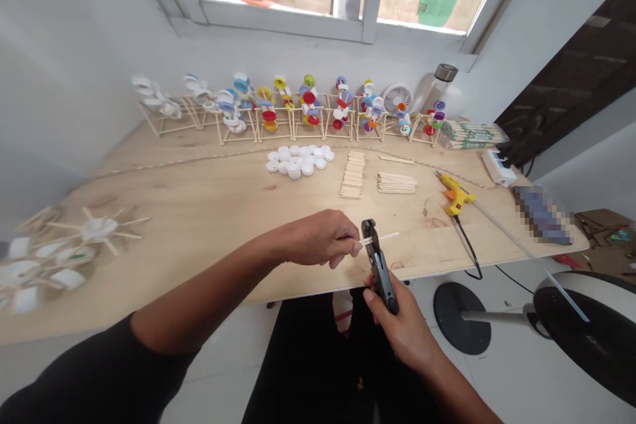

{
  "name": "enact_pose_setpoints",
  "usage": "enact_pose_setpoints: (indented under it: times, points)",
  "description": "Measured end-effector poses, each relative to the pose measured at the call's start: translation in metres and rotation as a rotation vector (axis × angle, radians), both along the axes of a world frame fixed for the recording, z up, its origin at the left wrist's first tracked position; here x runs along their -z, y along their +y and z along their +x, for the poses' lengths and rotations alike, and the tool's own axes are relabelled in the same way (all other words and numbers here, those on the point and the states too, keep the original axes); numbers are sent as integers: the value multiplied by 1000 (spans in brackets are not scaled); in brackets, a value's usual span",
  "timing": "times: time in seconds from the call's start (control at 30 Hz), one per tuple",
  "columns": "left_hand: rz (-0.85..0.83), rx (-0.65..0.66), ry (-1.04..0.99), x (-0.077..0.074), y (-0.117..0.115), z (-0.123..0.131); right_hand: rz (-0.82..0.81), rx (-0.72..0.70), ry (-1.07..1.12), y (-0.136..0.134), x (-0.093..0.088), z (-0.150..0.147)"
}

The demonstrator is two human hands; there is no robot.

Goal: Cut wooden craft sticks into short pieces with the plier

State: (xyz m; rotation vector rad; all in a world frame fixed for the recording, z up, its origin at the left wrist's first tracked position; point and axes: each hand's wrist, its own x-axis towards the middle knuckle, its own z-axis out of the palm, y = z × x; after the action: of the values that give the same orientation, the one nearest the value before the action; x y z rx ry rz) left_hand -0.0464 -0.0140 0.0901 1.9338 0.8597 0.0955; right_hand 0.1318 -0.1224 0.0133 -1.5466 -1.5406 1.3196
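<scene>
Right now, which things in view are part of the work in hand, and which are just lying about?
In use: thin wooden stick pinched by the left hand; black cutters gripped by the right hand, jaws at the stick.
Lying about: white caps, stick stacks, yellow glue gun, row of cap models, small fan.

Left hand (318, 238) reaches across from the left, fingers (349, 246) pinched together. Right hand (403, 326) sits lower, curled in a tight grip.
</scene>
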Motion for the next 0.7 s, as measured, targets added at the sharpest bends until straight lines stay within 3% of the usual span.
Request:
enact_pose_setpoints:
  times: [0.37,0.7]
  points:
    - [85,5,18,0,1,0,89,10,-84,1,-1,-3]
    - [479,-63,161,4,-12,2,190,45,-220,8,4,-6]
